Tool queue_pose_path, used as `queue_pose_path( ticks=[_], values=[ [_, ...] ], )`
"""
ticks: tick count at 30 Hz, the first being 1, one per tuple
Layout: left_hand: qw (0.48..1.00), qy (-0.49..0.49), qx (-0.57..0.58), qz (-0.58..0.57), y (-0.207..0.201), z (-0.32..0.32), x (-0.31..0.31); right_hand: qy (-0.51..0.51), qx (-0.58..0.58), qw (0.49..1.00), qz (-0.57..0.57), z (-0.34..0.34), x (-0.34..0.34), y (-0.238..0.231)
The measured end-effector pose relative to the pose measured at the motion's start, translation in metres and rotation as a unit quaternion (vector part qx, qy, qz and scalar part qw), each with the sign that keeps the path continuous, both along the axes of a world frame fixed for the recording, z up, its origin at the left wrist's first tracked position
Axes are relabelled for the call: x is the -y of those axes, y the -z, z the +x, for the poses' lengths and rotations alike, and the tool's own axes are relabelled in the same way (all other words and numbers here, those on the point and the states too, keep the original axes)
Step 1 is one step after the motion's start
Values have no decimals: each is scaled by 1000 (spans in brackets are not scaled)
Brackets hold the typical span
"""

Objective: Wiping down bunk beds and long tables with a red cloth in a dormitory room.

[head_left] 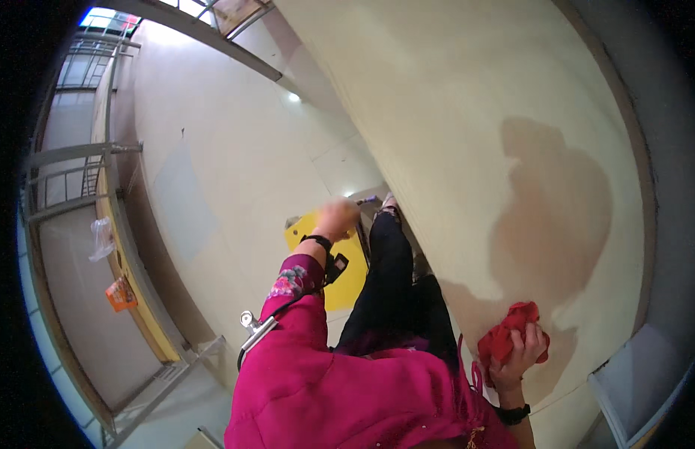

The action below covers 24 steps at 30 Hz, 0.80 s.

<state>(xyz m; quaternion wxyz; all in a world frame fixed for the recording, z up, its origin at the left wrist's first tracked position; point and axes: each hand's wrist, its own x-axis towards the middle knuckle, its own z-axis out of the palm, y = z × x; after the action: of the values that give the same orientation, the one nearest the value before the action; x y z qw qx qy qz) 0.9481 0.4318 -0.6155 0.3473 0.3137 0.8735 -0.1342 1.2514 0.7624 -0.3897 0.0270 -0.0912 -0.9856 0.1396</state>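
My right hand (521, 352) presses a crumpled red cloth (504, 337) against a wide beige board (437, 135), with its fingers curled over the cloth. My left hand (338, 218) is raised above a yellow flat-topped object (347, 280), possibly a stool. Motion blurs its fingers, so whether they hold anything is unclear. Just beyond it, a small thing with a purple part (371, 200) shows near my foot; its kind is hard to make out.
Metal bed frames with ladders (86, 153) line the left side. On one of them are a clear plastic bag (102, 239) and an orange packet (121, 294). A pale tiled floor (235, 127) lies between them and the board. A white panel (639, 382) stands at the lower right.
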Motion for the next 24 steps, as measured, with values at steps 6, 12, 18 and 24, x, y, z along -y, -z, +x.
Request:
queue_pose_path(
  ticks=[6, 12, 18, 24],
  values=[
    [998, 20, 66, -8, 22, -11, 7, 6, -4, 1000, 17, -44, -11, 8],
    [994, -43, 98, 2, 13, -39, 45, 25, -4, 999, 23, -46, -8, 2],
    [985, -47, 163, -34, 37, -47, 65, 63, -22, 997, 36, -47, -3, 5],
    [977, -18, 209, -28, 30, -98, 83, 92, -11, 995, 23, -45, 3, 7]
  ],
)
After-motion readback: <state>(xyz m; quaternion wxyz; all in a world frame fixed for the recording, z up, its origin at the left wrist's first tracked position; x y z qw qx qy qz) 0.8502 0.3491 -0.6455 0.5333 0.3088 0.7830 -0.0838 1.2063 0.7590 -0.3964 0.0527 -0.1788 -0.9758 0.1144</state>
